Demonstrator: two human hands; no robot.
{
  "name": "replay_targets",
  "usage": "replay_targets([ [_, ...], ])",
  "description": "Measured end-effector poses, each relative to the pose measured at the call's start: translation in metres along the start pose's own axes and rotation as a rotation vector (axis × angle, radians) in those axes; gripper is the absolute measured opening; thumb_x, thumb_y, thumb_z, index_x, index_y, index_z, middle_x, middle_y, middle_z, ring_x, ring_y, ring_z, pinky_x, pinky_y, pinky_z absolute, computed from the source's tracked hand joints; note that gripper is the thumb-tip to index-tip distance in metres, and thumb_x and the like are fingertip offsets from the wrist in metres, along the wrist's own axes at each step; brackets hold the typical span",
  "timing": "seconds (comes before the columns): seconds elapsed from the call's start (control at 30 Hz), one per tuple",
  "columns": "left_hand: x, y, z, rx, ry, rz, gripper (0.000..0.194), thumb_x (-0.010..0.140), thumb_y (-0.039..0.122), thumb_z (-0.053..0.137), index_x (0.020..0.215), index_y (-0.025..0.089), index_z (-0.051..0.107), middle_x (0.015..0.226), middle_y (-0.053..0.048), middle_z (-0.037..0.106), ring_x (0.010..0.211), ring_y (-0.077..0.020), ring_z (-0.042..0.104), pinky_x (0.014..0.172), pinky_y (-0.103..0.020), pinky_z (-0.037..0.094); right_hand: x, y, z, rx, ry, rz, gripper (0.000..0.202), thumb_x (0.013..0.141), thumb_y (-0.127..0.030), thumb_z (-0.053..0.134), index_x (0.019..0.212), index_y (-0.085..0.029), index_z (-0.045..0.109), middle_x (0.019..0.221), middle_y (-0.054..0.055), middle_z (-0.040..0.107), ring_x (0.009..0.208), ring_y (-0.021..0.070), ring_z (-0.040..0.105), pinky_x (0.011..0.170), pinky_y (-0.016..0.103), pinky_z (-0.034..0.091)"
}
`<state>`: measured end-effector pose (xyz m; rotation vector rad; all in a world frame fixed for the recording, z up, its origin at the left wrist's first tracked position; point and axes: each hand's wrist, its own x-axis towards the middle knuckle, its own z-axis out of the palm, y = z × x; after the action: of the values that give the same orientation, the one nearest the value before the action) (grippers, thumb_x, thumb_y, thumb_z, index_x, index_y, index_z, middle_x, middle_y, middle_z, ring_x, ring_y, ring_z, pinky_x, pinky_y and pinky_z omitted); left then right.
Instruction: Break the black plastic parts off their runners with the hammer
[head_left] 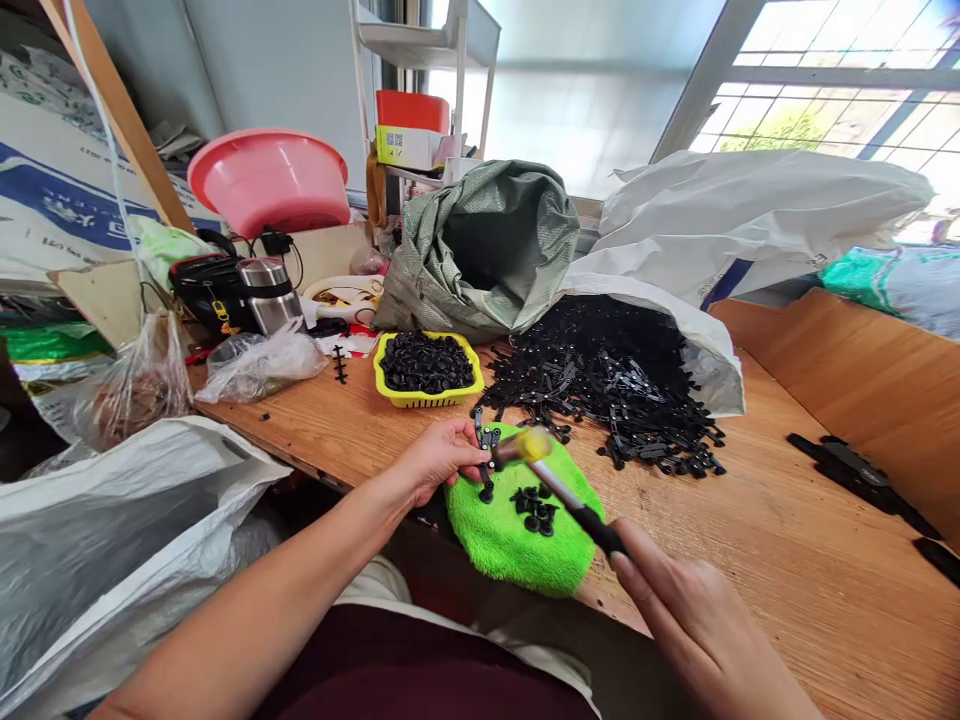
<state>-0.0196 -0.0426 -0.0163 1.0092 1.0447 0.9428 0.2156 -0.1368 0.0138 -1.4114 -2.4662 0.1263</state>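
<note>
My right hand (675, 585) is wrapped round the black grip of a small mallet (559, 485), whose yellowish head is blurred. That head is over the green cloth (517, 550), close beside the fingers of my left hand (442, 460). Between the left thumb and fingers I pinch a black plastic strip with round ends (486, 485); part of it is hidden by the fingers. On the cloth lies a small heap of black plastic plugs (536, 510). Behind the cloth stands a yellow basket (431, 400) full of small black pieces.
A large pile of black plastic strips (615, 390) spills from a white sack (724, 375) on the right. A grey-green sack (427, 290) gapes behind the basket. A steel flask (270, 295) and plastic bags (262, 365) stand left. A wooden board (855, 380) edges the right side.
</note>
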Motion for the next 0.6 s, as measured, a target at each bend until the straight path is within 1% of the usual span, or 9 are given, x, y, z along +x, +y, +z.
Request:
replay_targets([
  [0.07,0.0,-0.001,0.0,-0.028,-0.007,0.016,0.025,0.058,0.019,0.069,0.066,0.017,0.044,0.05,0.003,0.059,0.039,-0.0061,0.053,0.031,-0.012,0.015,0.0,0.002,0.004,-0.034,0.003,0.012,0.037,0.094,-0.035,0.023,0.086,-0.023,0.056,0.052,0.002,0.06,0.045,0.0205,0.058,0.043,0.028,0.037],
  [0.17,0.0,-0.002,-0.001,-0.075,0.004,0.023,0.027,0.06,0.02,0.07,0.067,0.017,0.044,0.05,0.004,0.058,0.037,-0.0046,0.051,0.031,-0.012,0.013,0.001,0.004,0.01,-0.048,0.008,0.01,0.04,0.093,-0.04,0.024,0.084,-0.022,0.059,0.054,0.004,0.062,0.048,0.022,0.059,0.043,0.029,0.039],
  [0.27,0.0,-0.003,-0.002,-0.108,-0.003,0.006,0.026,0.061,0.02,0.07,0.067,0.016,0.044,0.052,0.003,0.06,0.036,-0.0039,0.051,0.031,-0.012,0.013,0.0,0.003,0.007,0.103,0.025,0.041,0.038,0.092,-0.042,0.027,0.084,-0.024,0.06,0.053,0.003,0.061,0.049,0.0206,0.058,0.045,0.028,0.041],
  [0.4,0.001,-0.002,-0.003,-0.145,-0.03,-0.038,0.024,0.063,0.02,0.068,0.067,0.016,0.044,0.062,-0.003,0.067,0.04,-0.0045,0.055,0.032,-0.012,0.013,-0.004,-0.001,-0.001,0.276,0.099,0.13,0.034,0.092,-0.042,0.031,0.082,-0.026,0.059,0.049,0.001,0.057,0.044,0.018,0.053,0.043,0.026,0.039],
  [0.47,0.0,-0.002,-0.003,-0.149,-0.032,-0.051,0.024,0.063,0.019,0.067,0.067,0.016,0.044,0.063,-0.005,0.068,0.04,-0.0047,0.055,0.033,-0.011,0.013,-0.007,-0.002,-0.002,0.313,0.115,0.152,0.035,0.091,-0.044,0.031,0.081,-0.025,0.059,0.049,0.001,0.056,0.044,0.0178,0.053,0.043,0.026,0.039],
  [0.6,-0.002,0.0,-0.002,-0.135,-0.032,-0.045,0.026,0.062,0.02,0.069,0.068,0.016,0.044,0.061,-0.004,0.068,0.039,-0.005,0.054,0.033,-0.012,0.011,-0.009,-0.004,0.0,0.321,0.11,0.155,0.035,0.09,-0.047,0.031,0.085,-0.026,0.059,0.05,0.001,0.057,0.046,0.0194,0.054,0.044,0.027,0.04],
])
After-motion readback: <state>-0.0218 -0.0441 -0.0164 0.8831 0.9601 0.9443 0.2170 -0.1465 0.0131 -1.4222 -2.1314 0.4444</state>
